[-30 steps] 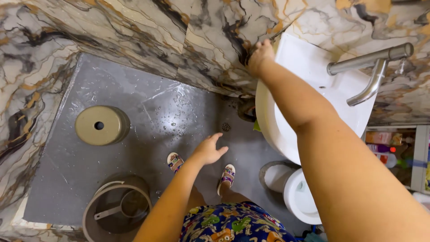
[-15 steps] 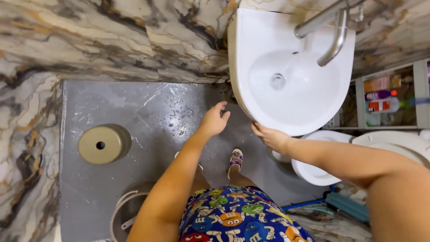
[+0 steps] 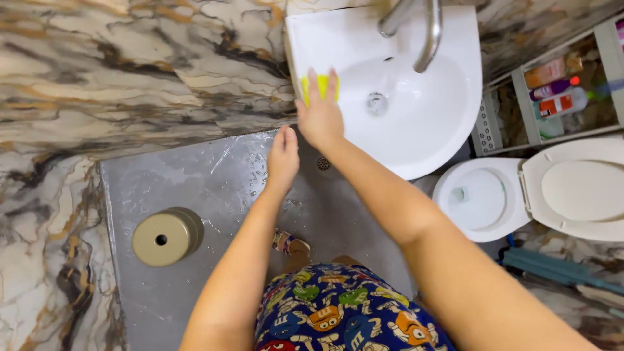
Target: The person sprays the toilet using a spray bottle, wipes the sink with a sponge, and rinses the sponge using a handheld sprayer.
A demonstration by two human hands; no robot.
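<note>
While half a second ago it gripped the front rim of the white sink (image 3: 416, 140) with nothing in it, the right hand (image 3: 320, 117) now presses a yellow sponge (image 3: 318, 86) flat on the sink's left rim, fingers spread over it. Left hand (image 3: 283, 156) hangs loosely apart just left of the sink, holding nothing. Wiping looks underway. Toilet (image 3: 481, 201) sits right of the sink.
</note>
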